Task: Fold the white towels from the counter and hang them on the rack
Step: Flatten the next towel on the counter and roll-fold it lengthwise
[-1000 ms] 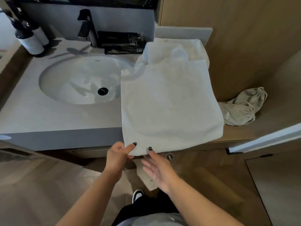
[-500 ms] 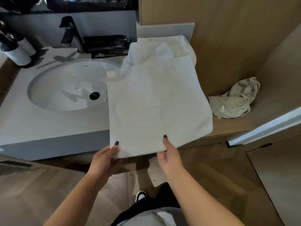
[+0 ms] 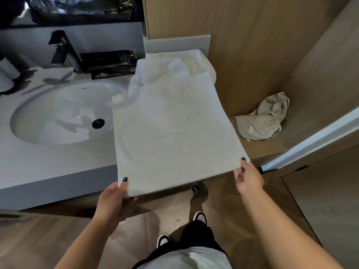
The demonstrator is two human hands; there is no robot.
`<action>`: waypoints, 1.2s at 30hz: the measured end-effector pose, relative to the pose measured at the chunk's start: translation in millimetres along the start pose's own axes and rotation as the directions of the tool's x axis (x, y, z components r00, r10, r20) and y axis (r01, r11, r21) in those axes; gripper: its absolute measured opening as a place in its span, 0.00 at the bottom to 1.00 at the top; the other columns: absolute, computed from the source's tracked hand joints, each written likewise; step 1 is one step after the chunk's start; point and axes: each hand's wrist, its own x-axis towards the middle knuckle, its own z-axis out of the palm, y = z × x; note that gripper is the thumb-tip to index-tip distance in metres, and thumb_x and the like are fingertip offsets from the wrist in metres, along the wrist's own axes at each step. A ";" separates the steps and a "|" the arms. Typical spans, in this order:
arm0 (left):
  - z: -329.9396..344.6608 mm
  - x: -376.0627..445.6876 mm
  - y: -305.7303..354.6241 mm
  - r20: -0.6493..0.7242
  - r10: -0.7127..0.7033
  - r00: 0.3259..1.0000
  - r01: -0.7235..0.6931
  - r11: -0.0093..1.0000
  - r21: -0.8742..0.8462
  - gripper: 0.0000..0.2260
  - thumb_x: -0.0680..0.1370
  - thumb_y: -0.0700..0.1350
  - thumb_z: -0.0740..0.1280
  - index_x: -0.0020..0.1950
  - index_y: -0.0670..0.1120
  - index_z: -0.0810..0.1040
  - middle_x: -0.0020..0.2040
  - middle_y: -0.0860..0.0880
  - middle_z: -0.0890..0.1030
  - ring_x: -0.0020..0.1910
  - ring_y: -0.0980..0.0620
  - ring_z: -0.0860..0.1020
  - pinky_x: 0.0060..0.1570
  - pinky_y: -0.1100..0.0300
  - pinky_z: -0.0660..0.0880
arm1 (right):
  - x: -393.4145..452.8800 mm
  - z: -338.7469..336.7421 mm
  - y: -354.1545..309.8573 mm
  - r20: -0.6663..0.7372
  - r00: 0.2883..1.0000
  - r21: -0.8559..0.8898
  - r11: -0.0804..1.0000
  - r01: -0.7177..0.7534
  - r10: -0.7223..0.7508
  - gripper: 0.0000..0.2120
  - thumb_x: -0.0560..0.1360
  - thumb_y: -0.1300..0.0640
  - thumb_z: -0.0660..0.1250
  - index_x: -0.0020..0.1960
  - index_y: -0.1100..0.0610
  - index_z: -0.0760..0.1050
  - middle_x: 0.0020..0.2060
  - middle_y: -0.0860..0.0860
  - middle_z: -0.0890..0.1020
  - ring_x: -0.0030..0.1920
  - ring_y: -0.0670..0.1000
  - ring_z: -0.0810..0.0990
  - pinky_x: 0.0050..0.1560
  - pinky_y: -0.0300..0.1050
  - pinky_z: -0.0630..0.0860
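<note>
A white towel (image 3: 174,129) lies spread flat over the right end of the grey counter (image 3: 48,167), its near edge hanging past the counter's front. My left hand (image 3: 116,199) pinches the near left corner, thumb on top. My right hand (image 3: 247,176) pinches the near right corner. Behind the flat towel, more white towel (image 3: 182,64) lies crumpled against the back wall, partly hidden. No rack is in view.
A round sink (image 3: 64,113) with a black drain takes up the counter's left. A black faucet (image 3: 64,49) and black packets (image 3: 110,62) stand behind it. A grey cloth bag (image 3: 266,119) lies on a wooden shelf to the right. A white door edge (image 3: 314,136) juts in.
My right hand slid along the towel's near edge from beside the left hand to the right corner. The left hand kept its corner.
</note>
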 end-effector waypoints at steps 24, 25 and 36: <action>-39.3 6.3 30.1 0.280 0.527 0.802 -0.571 0.542 0.617 0.12 0.73 0.34 0.74 0.49 0.51 0.82 0.48 0.53 0.83 0.47 0.63 0.80 0.44 0.75 0.75 | 0.3 -9.2 -68.9 0.702 0.664 -0.687 0.001 0.727 -0.256 0.11 0.73 0.62 0.74 0.52 0.51 0.78 0.43 0.50 0.80 0.43 0.49 0.78 0.40 0.40 0.73; -40.4 9.5 29.0 0.242 0.587 0.772 -0.584 0.505 0.636 0.11 0.74 0.35 0.73 0.48 0.51 0.82 0.46 0.52 0.83 0.46 0.62 0.79 0.42 0.75 0.73 | -2.0 -7.1 -71.3 0.711 0.631 -0.666 -0.009 0.746 -0.310 0.07 0.73 0.61 0.73 0.49 0.52 0.80 0.43 0.50 0.80 0.43 0.49 0.77 0.39 0.40 0.71; -40.3 -16.3 40.5 0.050 0.704 0.709 -0.633 0.604 0.484 0.07 0.79 0.46 0.67 0.52 0.58 0.80 0.48 0.62 0.81 0.49 0.59 0.78 0.48 0.68 0.71 | -37.3 -19.8 -77.8 0.738 0.496 -0.527 0.067 0.847 -0.458 0.10 0.72 0.64 0.74 0.43 0.49 0.80 0.47 0.49 0.79 0.50 0.47 0.77 0.46 0.25 0.71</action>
